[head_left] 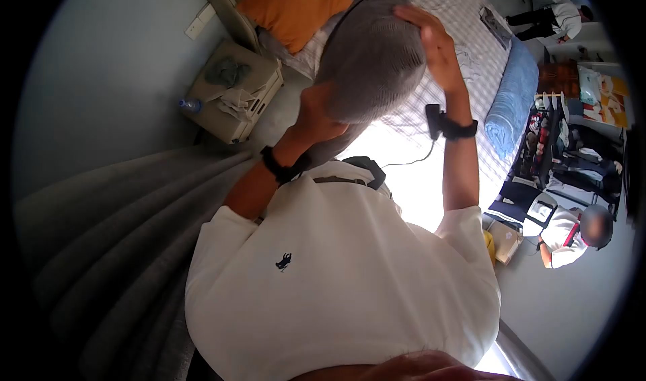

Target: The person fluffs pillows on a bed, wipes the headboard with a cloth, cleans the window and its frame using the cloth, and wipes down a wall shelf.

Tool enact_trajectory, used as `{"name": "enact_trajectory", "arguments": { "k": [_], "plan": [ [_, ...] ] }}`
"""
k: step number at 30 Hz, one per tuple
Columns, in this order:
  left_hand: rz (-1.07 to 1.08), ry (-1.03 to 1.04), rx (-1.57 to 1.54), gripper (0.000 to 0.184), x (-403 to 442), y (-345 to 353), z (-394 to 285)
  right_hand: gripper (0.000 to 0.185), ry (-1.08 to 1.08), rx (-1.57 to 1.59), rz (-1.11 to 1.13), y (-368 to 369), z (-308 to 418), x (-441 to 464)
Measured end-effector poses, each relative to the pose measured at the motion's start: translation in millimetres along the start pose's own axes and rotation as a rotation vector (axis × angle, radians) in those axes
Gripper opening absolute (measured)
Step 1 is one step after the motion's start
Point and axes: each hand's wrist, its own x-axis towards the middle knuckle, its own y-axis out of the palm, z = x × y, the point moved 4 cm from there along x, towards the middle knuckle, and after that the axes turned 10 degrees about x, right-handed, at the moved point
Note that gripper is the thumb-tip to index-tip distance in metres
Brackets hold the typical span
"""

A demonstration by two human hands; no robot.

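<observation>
A large, rounded grey ribbed cushion [373, 58] stands in front of me over the near edge of the bed. My left hand [319, 115] is closed on its lower left edge, with part of the fingers hidden behind the fabric. My right hand [437, 48] lies against its upper right side, fingers stretched out over the surface. Both wrists wear black bands, and a small black device with a cable sits by the right one.
An orange pillow [293, 8] lies at the bed's head. A bedside cabinet [259, 102] with cloths and a bottle [190, 104] is at the left. A rolled blue blanket [511, 98] crosses the checked bedding [464, 65]. Two people and a clothes rack are at the right.
</observation>
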Motion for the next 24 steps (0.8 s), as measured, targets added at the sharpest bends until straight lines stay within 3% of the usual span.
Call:
{"name": "enact_trajectory", "arguments": {
  "k": [1, 3, 4, 5, 6, 8, 9, 11, 12, 13, 15, 16, 18, 20, 22, 24],
  "plan": [
    [0.009, -0.041, -0.009, 0.030, -0.8, -11.6, -3.6, 0.051, 0.193, 0.046, -0.053, -10.2, -39.0, -13.5],
    [0.003, -0.090, -0.003, 0.029, -6.1, -31.9, -11.6, 0.060, 0.959, -0.880, 0.636, -30.9, -130.5, -72.9],
    [0.002, -0.042, 0.104, 0.028, -7.2, -39.2, -16.6, 0.064, 1.021, -0.835, 0.686, -31.2, -192.5, -127.9],
    [0.000, 0.004, 0.210, 0.028, -6.8, -46.9, -21.0, 0.065, 0.980, -0.568, 0.692, -25.1, -167.0, -125.6],
    [-0.027, -0.005, 0.217, 0.028, -1.5, -57.1, -28.6, 0.069, 0.847, -0.076, 0.377, -15.6, -169.8, -139.3],
    [-0.081, 0.034, 0.196, 0.028, 3.3, -66.7, -44.1, 0.069, 0.877, 0.460, 0.074, -5.3, -163.9, -154.1],
    [-0.119, 0.043, 0.188, 0.028, 1.1, -68.3, -46.8, 0.069, 0.915, 0.694, -0.075, 2.1, -160.3, -162.7],
    [0.083, 0.022, 0.321, 0.038, -20.6, -66.4, -40.6, 0.071, 0.940, 0.948, -0.243, 15.3, -153.9, -177.7],
    [0.154, 0.019, 0.366, 0.041, -29.2, -67.1, -36.9, 0.072, 0.941, 1.016, -0.291, 19.7, -151.4, -183.3],
    [0.080, -0.203, 0.157, 0.054, -36.2, -71.9, -26.4, 0.074, 0.940, 1.062, -0.324, 24.0, -149.7, -187.9],
    [0.022, -0.419, -0.055, 0.066, -41.4, -79.1, -19.4, 0.077, 0.933, 1.117, -0.371, 27.7, -147.4, -194.1],
    [0.091, -0.730, -0.100, 0.075, -22.6, -91.2, -24.5, 0.080, 0.931, 1.128, -0.388, 29.2, -144.7, -195.3],
    [0.167, -1.032, -0.139, 0.084, -12.4, -98.5, -16.5, 0.084, 0.930, 1.145, -0.405, 28.3, -142.8, -197.4],
    [0.420, -1.156, -0.278, 0.087, -5.1, -101.0, 21.0, 0.090, 0.953, 1.107, -0.395, 24.3, -138.8, -200.8],
    [0.480, -1.211, -0.222, 0.084, -7.4, -105.0, 52.4, 0.101, 1.007, 0.912, -0.317, 17.0, -132.5, -207.6],
    [0.521, -1.308, -0.176, 0.082, -34.8, -89.4, 72.3, 0.099, 1.046, 0.804, -0.318, 15.9, -113.9, -207.8]
  ]
}}
